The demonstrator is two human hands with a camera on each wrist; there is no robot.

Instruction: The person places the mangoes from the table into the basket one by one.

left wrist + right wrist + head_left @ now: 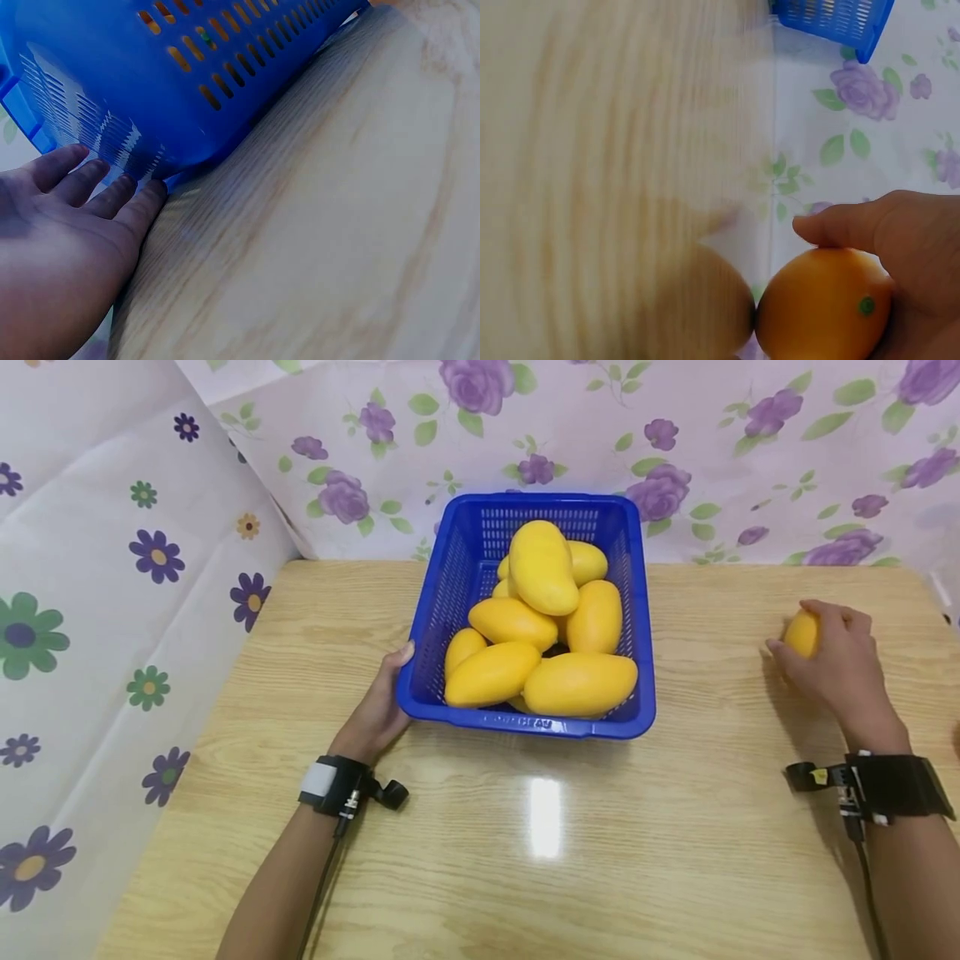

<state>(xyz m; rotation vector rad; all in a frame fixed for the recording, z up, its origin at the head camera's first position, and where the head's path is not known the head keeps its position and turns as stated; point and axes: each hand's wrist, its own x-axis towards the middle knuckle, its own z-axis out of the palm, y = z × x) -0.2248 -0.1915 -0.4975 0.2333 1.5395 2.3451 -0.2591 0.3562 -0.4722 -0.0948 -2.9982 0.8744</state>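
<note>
Fingers (pixel 112 196) of your left hand (pixel 375 714) lay straight and relaxed, pressed flat against the near-left wall of the basket (pixel 457 577), gripping nothing. Your right hand (pixel 840 672) curled around a mango (pixel 802 633), holding it low over the table (pixel 480 852), well apart from the basket on its right side. More mangoes (pixel 543 627) were heaped inside the basket, floral cloth (pixel 750 452) behind.

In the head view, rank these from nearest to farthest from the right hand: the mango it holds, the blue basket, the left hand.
1. Mango: gripped in the right hand, at the table's right side.
2. Blue basket: mid-table, to its left.
3. Left hand: beyond the basket, resting against its left wall.
</note>
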